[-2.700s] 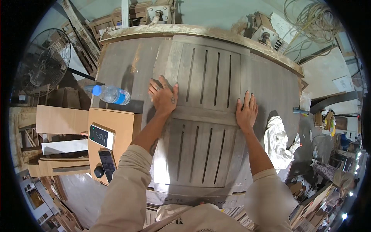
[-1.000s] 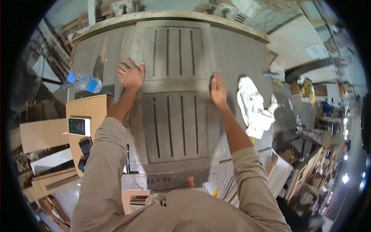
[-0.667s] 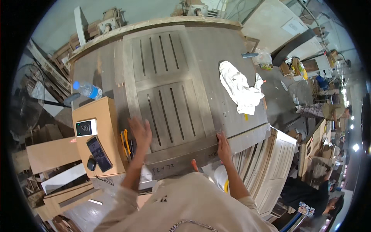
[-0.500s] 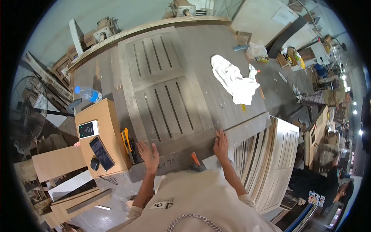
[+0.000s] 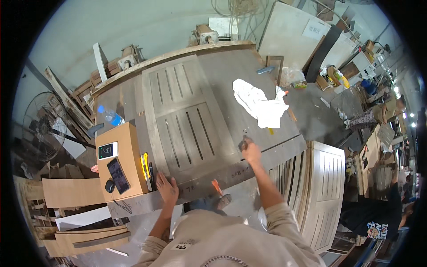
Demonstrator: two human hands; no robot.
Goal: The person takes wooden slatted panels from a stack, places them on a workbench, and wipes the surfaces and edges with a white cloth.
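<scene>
The slatted panel (image 5: 189,122) lies flat on the workbench (image 5: 267,147), its long axis running away from the person, slightly tilted left. The left hand (image 5: 167,189) rests open, fingers spread, at the panel's near edge, just right of the cardboard box (image 5: 126,162). The right hand (image 5: 250,150) sits at the panel's near right corner, curled; whether it grips anything I cannot tell.
</scene>
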